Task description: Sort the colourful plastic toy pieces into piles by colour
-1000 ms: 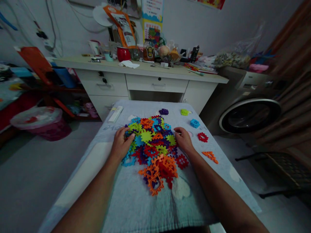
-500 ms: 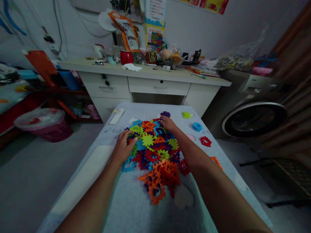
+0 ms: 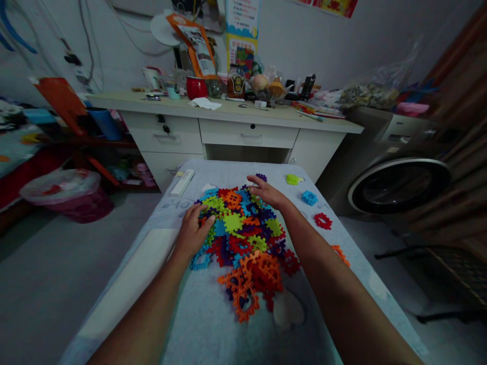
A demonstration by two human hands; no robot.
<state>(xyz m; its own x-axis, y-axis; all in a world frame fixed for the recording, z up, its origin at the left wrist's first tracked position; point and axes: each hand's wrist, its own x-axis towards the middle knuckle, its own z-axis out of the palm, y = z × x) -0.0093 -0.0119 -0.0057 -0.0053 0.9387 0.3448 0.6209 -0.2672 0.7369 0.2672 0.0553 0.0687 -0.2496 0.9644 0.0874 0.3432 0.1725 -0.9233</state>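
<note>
A heap of flat, toothed plastic pieces [image 3: 243,238] in orange, red, green, blue and purple lies on a cloth-covered table [image 3: 213,324]. My left hand [image 3: 192,230] rests on the heap's left edge, fingers curled loosely over the pieces and gripping none. My right hand [image 3: 268,192] hovers over the heap's far right side with its fingers stretched out, beside a purple piece [image 3: 261,177]. Single pieces lie apart on the right: a green one [image 3: 292,179], a blue one [image 3: 309,197], a red one [image 3: 322,221] and an orange one [image 3: 340,253].
A white remote-like bar [image 3: 182,182] lies at the table's far left. Behind stands a cluttered white desk [image 3: 243,132] with drawers. A washing machine [image 3: 399,177] is at the right, a pink bin [image 3: 64,195] on the floor at the left.
My right hand went from the heap's right edge across to its far side and is now lifted slightly with spread fingers. My left hand has barely moved.
</note>
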